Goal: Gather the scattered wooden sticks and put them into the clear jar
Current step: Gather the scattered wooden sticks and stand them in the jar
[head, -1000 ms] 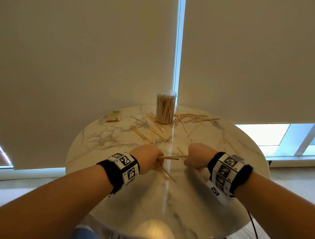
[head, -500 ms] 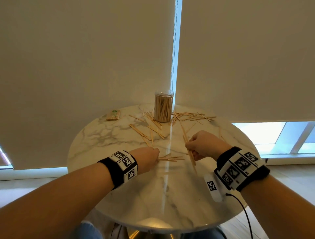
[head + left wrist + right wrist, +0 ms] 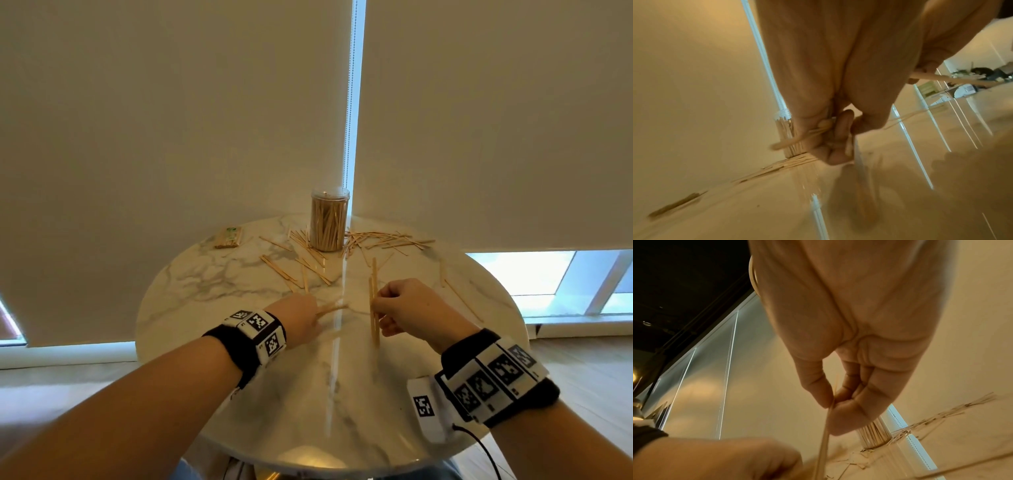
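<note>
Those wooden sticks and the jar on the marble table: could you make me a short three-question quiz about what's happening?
1. True or false: the clear jar lies on its side.
2. What does the right hand hold: A) upright sticks, B) the jar, C) nothing?
3. What small item sits on the table, left of the jar?

Key: 1 false, it stands upright with sticks inside. 2 A. 3 a small packet. The left hand also grips sticks.

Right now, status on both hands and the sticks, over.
Left hand grips sticks low over the table. Right hand pinches an upright bundle. Jar part full; loose sticks scattered around it.
</note>
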